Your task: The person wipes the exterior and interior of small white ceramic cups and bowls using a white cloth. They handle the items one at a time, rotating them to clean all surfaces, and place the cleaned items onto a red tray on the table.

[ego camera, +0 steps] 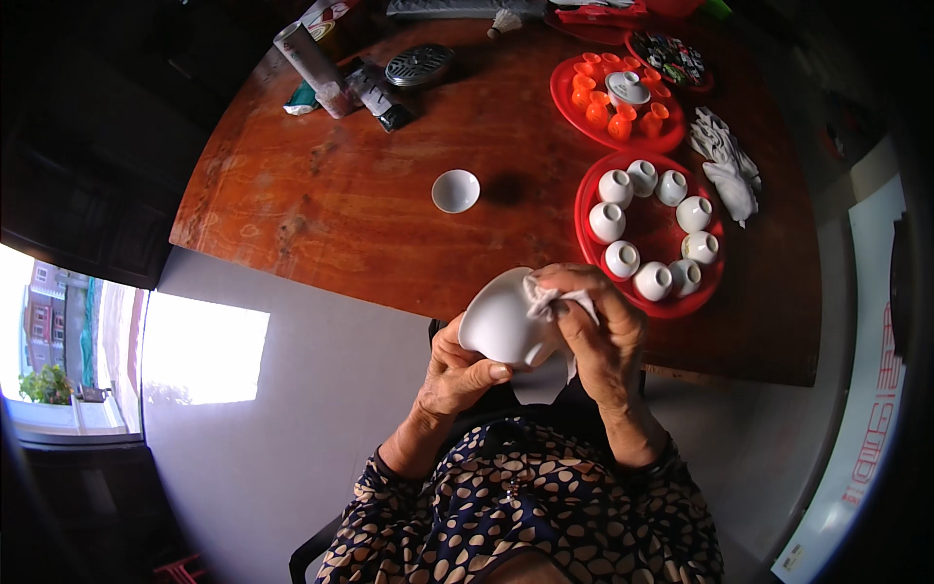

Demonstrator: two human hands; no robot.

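Note:
A white ceramic bowl-shaped vessel (500, 321) is tilted on its side above my lap, at the table's near edge. My left hand (463, 369) grips it from the left, thumb along its lower side. In my right hand (602, 325) is a crumpled white cloth (543, 298), pressed against the vessel's right side; a tail of the cloth hangs below the fingers. The vessel's inside faces away and is hidden. Beyond it on the wooden table (350, 197) stands a small white cup (456, 191), its opening up.
A red tray (657, 226) right of my hands holds several upturned white cups. Behind it, another red plate (616, 139) carries orange goblets and a white lidded bowl (627, 89). Grey cloths (726, 160) lie at right. A cylinder (310, 66), oval metal tin (419, 64) and shuttlecock (503, 23) are farther back.

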